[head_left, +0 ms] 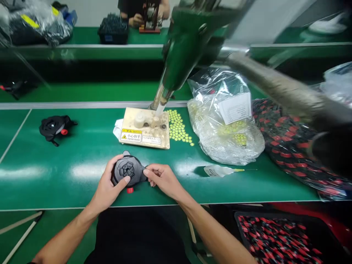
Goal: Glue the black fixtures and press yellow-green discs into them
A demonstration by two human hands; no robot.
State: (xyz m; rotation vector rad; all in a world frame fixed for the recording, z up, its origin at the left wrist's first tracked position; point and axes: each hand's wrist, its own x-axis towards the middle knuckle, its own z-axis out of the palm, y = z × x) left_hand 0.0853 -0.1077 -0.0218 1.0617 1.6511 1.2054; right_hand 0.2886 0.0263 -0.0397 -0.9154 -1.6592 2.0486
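Near the front edge of the green table, both my hands hold a round black plastic part [128,169] with a slotted centre and a red knob [130,190] below it. My left hand [110,183] grips its left side, thumb resting on the face. With thumb and fingers, my right hand [161,178] pinches the tab on the part's right side. Beyond it stands a press [181,51] over a cream base plate [145,135] with a warning label. Small yellow-green discs [178,128] lie beside the plate.
A similar black part [53,126] lies at left. To the right are a clear bag [228,146], a needle-tipped bottle [218,170] and a bag of black-and-red parts [288,150]. A bin [239,223] of such parts stands below. Across the table, a person's hand [136,20] shows.
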